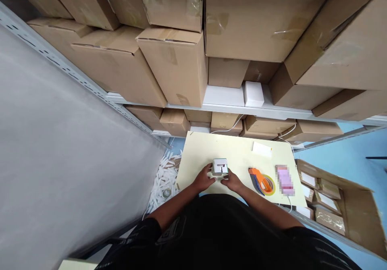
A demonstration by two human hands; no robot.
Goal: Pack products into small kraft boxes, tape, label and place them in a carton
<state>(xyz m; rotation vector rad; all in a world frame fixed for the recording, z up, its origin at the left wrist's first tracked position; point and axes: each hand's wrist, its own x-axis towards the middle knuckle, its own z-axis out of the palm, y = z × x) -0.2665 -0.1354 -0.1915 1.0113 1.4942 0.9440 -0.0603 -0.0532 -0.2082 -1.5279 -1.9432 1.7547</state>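
Observation:
A small white box (219,166) with a dark gap in its top stands on the pale yellow table (199,149), close to my body. My left hand (204,179) grips its left side, fingers at the side and thumb toward the near face. On the opposite side my right hand (232,180) is closed around the box in the same way. What lies inside the box is too small to make out. To the right of my right hand lies an orange tape dispenser (262,181) with a roll of yellowish tape.
A flat white item (262,149) lies at the table's back right, a blurred pink phone-like object (285,180) near its right edge. Cardboard boxes (175,64) fill the shelves ahead. White scraps (166,173) cover the floor at left; an open carton (359,213) of small boxes stands right.

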